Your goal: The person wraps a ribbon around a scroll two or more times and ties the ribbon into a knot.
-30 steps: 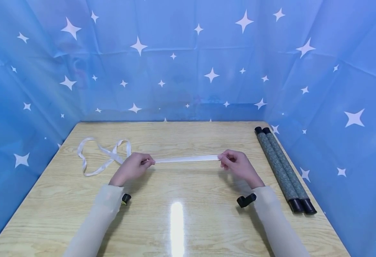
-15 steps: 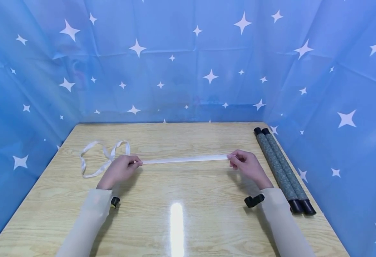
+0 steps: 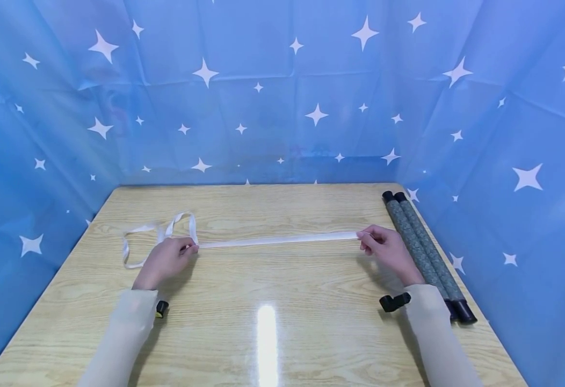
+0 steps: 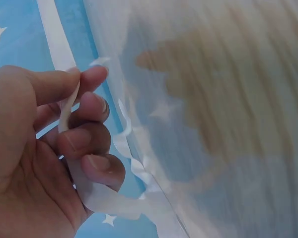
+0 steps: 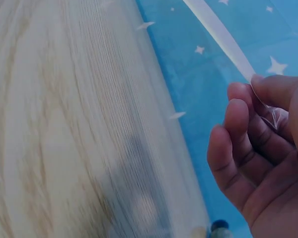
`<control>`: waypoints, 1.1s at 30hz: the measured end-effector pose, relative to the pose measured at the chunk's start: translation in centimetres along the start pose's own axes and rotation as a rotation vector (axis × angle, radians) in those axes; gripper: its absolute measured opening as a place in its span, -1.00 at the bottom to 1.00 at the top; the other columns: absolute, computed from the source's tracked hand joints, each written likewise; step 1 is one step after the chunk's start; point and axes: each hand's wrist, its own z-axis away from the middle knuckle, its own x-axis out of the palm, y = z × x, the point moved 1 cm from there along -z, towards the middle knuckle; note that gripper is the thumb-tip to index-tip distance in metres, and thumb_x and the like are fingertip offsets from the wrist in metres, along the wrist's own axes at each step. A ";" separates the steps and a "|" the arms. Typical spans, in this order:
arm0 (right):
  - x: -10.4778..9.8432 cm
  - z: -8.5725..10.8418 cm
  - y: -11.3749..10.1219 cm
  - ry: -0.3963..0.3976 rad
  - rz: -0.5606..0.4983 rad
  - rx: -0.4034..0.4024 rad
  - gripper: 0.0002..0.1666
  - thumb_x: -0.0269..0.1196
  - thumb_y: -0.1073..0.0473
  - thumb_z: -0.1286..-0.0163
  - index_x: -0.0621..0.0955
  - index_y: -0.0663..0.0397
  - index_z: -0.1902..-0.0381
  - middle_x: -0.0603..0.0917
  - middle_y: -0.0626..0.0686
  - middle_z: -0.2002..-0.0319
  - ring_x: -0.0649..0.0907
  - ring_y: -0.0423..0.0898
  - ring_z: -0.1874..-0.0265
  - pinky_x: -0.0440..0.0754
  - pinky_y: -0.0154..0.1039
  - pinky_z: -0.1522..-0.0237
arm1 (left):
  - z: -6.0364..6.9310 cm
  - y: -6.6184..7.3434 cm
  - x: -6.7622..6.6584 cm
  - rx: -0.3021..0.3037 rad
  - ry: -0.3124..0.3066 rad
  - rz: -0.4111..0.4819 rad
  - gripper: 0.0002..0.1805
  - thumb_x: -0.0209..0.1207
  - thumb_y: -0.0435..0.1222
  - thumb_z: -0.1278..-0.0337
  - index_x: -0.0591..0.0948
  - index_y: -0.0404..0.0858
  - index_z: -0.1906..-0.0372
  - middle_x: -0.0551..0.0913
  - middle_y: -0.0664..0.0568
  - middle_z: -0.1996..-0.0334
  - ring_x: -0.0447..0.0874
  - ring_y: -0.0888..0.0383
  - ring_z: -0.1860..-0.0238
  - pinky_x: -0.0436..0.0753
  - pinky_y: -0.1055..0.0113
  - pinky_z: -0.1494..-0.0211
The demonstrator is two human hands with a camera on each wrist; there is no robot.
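A white ribbon (image 3: 277, 239) stretches nearly straight between both hands, a little above the table. My left hand (image 3: 165, 260) pinches it between thumb and forefinger; in the left wrist view the ribbon (image 4: 55, 34) runs on through the palm behind the curled fingers (image 4: 79, 140). Its loose length lies in loops (image 3: 125, 250) on the table beyond and left of that hand. At the other side my right hand (image 3: 390, 252) pinches the ribbon near its end. From the right wrist, a short tail of ribbon (image 5: 275, 116) shows inside the fingers.
Two grey-green speckled rolls (image 3: 420, 247) with black end caps lie side by side along the right edge of the wooden table (image 3: 215, 333), close to the right hand. Blue star-patterned curtains (image 3: 263, 107) stand behind the table and at both sides.
Both hands have moved apart, the left hand leftward and the right hand rightward. The ribbon span between them has grown longer, and the loops at left have shrunk and shifted.
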 end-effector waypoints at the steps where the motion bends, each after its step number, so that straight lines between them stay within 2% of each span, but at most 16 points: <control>1: -0.2 0.0 0.2 0.002 -0.001 0.010 -0.42 0.16 -0.24 -0.54 0.65 0.21 0.07 0.70 0.29 0.30 0.66 0.22 0.34 0.65 -0.09 0.29 | 0.1 -0.2 0.0 -0.001 0.002 -0.008 -0.76 0.13 -0.21 -0.51 0.67 -0.13 0.35 0.34 0.15 0.70 0.22 0.22 0.65 0.26 0.33 0.48; 5: -0.7 0.1 0.9 0.014 0.010 0.048 -0.37 0.14 -0.30 -0.53 0.65 0.20 0.04 0.69 0.32 0.28 0.64 0.23 0.34 0.61 -0.15 0.32 | 0.5 -1.2 -0.3 -0.017 0.001 -0.023 -0.72 0.10 -0.22 -0.53 0.62 -0.12 0.41 0.33 0.14 0.69 0.23 0.20 0.64 0.28 0.32 0.45; 10: -1.1 0.2 1.8 0.043 0.044 0.071 -0.36 0.12 -0.30 -0.54 0.65 0.20 0.05 0.68 0.31 0.32 0.62 0.21 0.39 0.55 -0.24 0.36 | 1.0 -2.2 -0.7 -0.051 -0.012 -0.011 -0.73 0.07 -0.22 -0.54 0.64 -0.14 0.35 0.37 0.13 0.67 0.26 0.18 0.63 0.29 0.30 0.45; 15: -1.5 0.2 2.6 0.057 0.059 0.096 -0.37 0.11 -0.33 -0.53 0.65 0.16 0.09 0.66 0.23 0.39 0.57 0.10 0.50 0.52 -0.22 0.38 | 1.3 -2.7 -1.1 -0.077 -0.048 -0.002 -0.71 0.01 -0.21 -0.59 0.63 -0.16 0.32 0.34 0.10 0.66 0.21 0.16 0.62 0.28 0.29 0.44; 22: -2.1 0.3 3.2 0.068 0.092 0.108 -0.40 0.12 -0.30 -0.55 0.67 0.14 0.08 0.68 0.22 0.38 0.58 0.03 0.51 0.52 -0.24 0.39 | 1.8 -3.7 -1.7 -0.093 -0.051 -0.027 -0.73 0.00 -0.20 -0.60 0.63 -0.17 0.26 0.35 0.08 0.63 0.26 0.15 0.59 0.31 0.27 0.41; 29: -2.7 0.3 3.4 0.110 0.201 0.123 -0.43 0.09 -0.27 -0.57 0.68 0.12 0.15 0.66 0.09 0.48 0.54 -0.11 0.63 0.49 -0.25 0.47 | 2.3 -4.7 -2.5 -0.092 -0.066 -0.046 -0.65 0.02 -0.19 -0.60 0.54 -0.16 0.44 0.34 0.09 0.63 0.27 0.17 0.59 0.31 0.30 0.42; 33: -3.0 0.3 3.4 0.136 0.271 0.136 -0.49 0.10 -0.20 -0.60 0.67 0.12 0.24 0.63 0.04 0.57 0.52 -0.10 0.68 0.45 -0.24 0.54 | 2.6 -5.2 -3.1 -0.112 -0.112 0.015 -0.63 -0.01 -0.18 -0.62 0.55 -0.17 0.42 0.38 0.07 0.59 0.25 0.18 0.58 0.30 0.31 0.41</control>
